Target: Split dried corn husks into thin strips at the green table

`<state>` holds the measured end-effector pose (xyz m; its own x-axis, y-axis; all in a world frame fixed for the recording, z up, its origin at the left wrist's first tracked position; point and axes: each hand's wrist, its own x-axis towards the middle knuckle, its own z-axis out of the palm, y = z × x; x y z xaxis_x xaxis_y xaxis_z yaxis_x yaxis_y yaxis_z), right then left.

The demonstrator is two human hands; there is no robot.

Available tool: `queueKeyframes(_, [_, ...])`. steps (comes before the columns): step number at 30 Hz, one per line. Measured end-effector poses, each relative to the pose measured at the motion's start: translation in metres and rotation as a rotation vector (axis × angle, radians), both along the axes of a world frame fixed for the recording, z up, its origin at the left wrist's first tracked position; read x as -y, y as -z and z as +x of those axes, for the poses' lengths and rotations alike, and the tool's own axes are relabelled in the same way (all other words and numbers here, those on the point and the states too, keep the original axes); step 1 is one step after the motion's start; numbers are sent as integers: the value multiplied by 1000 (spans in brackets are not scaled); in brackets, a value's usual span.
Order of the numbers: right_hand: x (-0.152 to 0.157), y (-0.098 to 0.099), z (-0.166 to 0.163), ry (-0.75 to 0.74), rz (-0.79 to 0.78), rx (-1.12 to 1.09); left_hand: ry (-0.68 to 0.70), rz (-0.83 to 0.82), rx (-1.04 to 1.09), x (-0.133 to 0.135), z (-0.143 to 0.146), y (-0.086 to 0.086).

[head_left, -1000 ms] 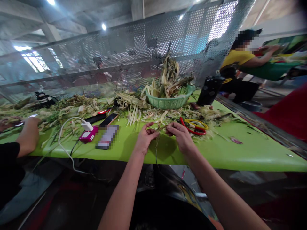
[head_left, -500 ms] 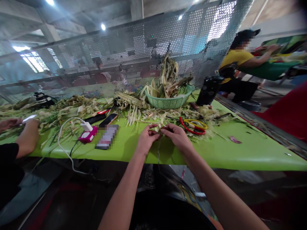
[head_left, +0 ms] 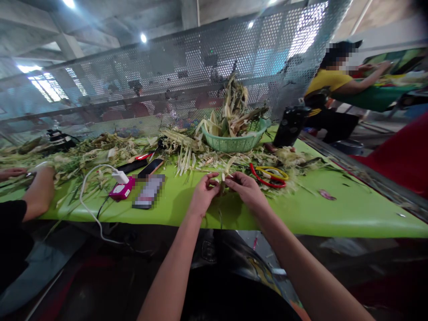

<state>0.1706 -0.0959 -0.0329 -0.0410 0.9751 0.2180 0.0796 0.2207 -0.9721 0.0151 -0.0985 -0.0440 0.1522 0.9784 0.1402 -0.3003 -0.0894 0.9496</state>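
Over the front of the green table, both my hands meet at a small piece of pale corn husk. My left hand is closed, its thumb and fingers pinching the lower part from the left. From the right, my right hand pinches the same piece between thumb and fingertips. The husk's pale ends stick up between the hands, and a thin strand hangs below them toward the table edge. How the strips are joined is too small to tell.
Behind stands a green basket of dried husks, with loose husk scraps around it. Red and yellow cords lie at right, near a black bottle. Phones and a pink power block lie left, beside a co-worker's arm.
The husk between my fingers has turned more upright, and its pale ends now show higher. My hands have barely shifted. At left, the co-worker's hands moved slightly.
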Motion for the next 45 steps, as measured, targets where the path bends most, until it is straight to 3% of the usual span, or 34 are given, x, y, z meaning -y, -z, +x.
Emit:
queueKeyframes(7, [-4,3,-1,-97,-37,13,-67,-14,35,-3,1,0])
queueKeyframes(15, [-3,1,2,36,43,130,-12,-39,174,-3,-2,-2])
queueKeyframes(19, [-2,-1,1,0,31,134,8,-92,224,0,-3,-6])
queueKeyframes(25, [-4,8,3,-85,-54,165,-94,2,61,3,-3,-6])
queueKeyframes(30, [-2,8,3,-103,-29,279,1,-25,66,2,-1,-4])
queueKeyframes(39, [2,2,0,-186,46,282,-2,-83,203,0,-1,1])
queueKeyframes(45, [6,-5,-1,-155,93,83,-8,-99,182,2,-1,-2])
